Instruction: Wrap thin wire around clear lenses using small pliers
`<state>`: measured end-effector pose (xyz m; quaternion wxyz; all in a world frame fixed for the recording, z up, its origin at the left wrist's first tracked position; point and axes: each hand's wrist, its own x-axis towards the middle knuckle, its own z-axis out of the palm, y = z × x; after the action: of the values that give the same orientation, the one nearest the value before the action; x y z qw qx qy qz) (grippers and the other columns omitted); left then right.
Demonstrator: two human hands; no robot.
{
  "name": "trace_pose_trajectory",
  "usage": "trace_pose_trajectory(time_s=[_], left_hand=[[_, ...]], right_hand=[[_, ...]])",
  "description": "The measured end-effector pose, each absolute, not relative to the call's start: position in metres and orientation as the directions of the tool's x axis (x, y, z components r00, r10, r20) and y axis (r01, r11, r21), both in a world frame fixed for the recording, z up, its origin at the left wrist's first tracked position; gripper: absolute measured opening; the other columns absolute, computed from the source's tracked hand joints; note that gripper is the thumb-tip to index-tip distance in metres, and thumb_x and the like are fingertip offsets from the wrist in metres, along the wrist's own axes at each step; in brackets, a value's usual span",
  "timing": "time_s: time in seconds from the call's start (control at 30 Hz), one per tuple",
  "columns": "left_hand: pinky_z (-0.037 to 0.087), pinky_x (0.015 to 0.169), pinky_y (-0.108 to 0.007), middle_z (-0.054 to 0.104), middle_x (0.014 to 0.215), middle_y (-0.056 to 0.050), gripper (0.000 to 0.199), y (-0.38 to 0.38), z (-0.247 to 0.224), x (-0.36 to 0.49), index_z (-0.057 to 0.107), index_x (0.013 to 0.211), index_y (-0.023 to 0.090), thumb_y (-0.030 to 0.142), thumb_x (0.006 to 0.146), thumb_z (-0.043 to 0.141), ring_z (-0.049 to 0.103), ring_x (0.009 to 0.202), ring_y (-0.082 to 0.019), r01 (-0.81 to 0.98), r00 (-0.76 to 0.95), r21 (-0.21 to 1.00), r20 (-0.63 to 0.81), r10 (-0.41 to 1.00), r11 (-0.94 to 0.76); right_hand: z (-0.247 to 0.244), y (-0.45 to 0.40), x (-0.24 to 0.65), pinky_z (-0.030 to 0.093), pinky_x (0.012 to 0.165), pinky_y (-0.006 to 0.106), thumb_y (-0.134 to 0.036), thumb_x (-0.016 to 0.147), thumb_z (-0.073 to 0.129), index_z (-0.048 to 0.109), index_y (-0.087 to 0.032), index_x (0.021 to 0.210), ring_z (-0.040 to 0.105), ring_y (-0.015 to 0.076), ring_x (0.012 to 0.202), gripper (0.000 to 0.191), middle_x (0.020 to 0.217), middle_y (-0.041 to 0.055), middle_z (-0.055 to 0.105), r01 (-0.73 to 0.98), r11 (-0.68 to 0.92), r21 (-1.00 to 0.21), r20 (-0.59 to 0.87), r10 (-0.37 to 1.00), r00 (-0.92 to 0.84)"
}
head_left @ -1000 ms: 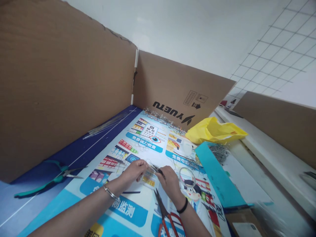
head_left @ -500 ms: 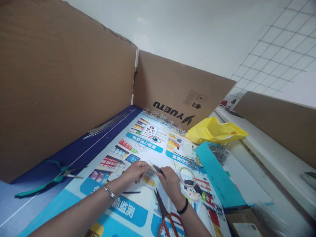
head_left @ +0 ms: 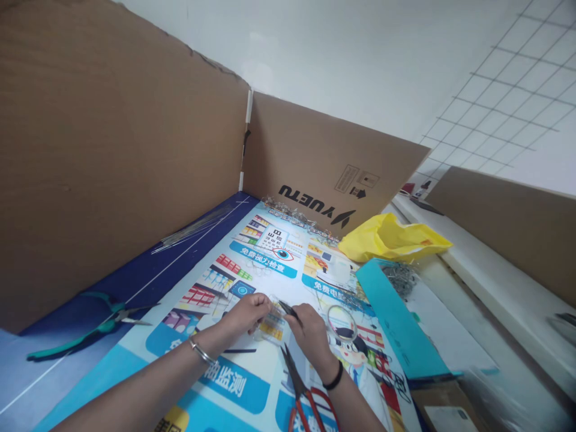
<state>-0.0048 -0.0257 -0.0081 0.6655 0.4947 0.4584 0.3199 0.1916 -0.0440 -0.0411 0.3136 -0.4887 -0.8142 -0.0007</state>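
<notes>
My left hand (head_left: 252,313), a silver bangle at its wrist, is closed in a pinch over the printed sheet. Between its fingertips seems to be a thin wire (head_left: 272,297), too fine to make out fully. Facing it, my right hand (head_left: 311,336) is wrapped round a dark pointed tool (head_left: 288,309); its tip points at the left fingertips and its handle is hidden in the palm. Below the hands lie red-handled scissors (head_left: 299,384), partly beside my right forearm. A round ring (head_left: 342,323) of wire or tape rests right of my right hand.
Green-handled cutters (head_left: 108,324) and a bundle of thin rods (head_left: 191,231) lie on the left. Wire pieces (head_left: 297,216) line the back cardboard wall (head_left: 324,156). To the right are a yellow bag (head_left: 391,240) and a turquoise box (head_left: 396,318) with metal bits.
My left fingers have shifted very slightly at the pinch. Otherwise both hands and the things around them look the same.
</notes>
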Motion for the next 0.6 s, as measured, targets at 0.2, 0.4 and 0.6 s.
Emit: trace_pose_trajectory(time_s=[0.2, 0.4, 0.6], left_hand=[[0.025, 0.035, -0.018, 0.040, 0.045, 0.009, 0.017, -0.0261, -0.0073, -0.0038, 0.048, 0.064, 0.018, 0.033, 0.068, 0.054, 0.030, 0.034, -0.004, -0.025, 0.339, 0.951, -0.280, 0.898, 0.307], [0.024, 0.037, -0.018, 0.039, 0.049, 0.009, 0.018, -0.0223, -0.0105, -0.0058, 0.049, 0.068, 0.018, 0.035, 0.071, 0.051, 0.030, 0.035, -0.004, -0.104, 0.240, 0.955, -0.248, 0.939, 0.278], [0.024, 0.037, -0.018, 0.038, 0.050, 0.008, 0.014, -0.0234, -0.0126, -0.0050, 0.049, 0.068, 0.017, 0.031, 0.071, 0.050, 0.030, 0.037, -0.004, -0.127, 0.204, 0.956, -0.235, 0.950, 0.264]], right_hand=[[-0.0408, -0.0438, 0.1906, 0.040, 0.063, 0.026, -0.035, 0.089, 0.047, 0.056, -0.019, 0.079, 0.051, 0.0159, 0.070, 0.021, 0.070, 0.0028, 0.055, 0.789, 0.533, -0.306, 0.519, 0.788, -0.331], [-0.0407, -0.0421, 0.1931, 0.041, 0.063, 0.028, -0.033, 0.090, 0.044, 0.054, -0.018, 0.083, 0.051, 0.0165, 0.069, 0.020, 0.072, 0.0034, 0.054, 0.810, 0.487, -0.326, 0.570, 0.785, -0.243], [-0.0380, -0.0451, 0.1900, 0.041, 0.065, 0.030, -0.032, 0.089, 0.046, 0.055, -0.018, 0.086, 0.052, 0.0179, 0.073, 0.017, 0.074, 0.0046, 0.055, 0.796, 0.529, -0.295, 0.588, 0.757, -0.285]])
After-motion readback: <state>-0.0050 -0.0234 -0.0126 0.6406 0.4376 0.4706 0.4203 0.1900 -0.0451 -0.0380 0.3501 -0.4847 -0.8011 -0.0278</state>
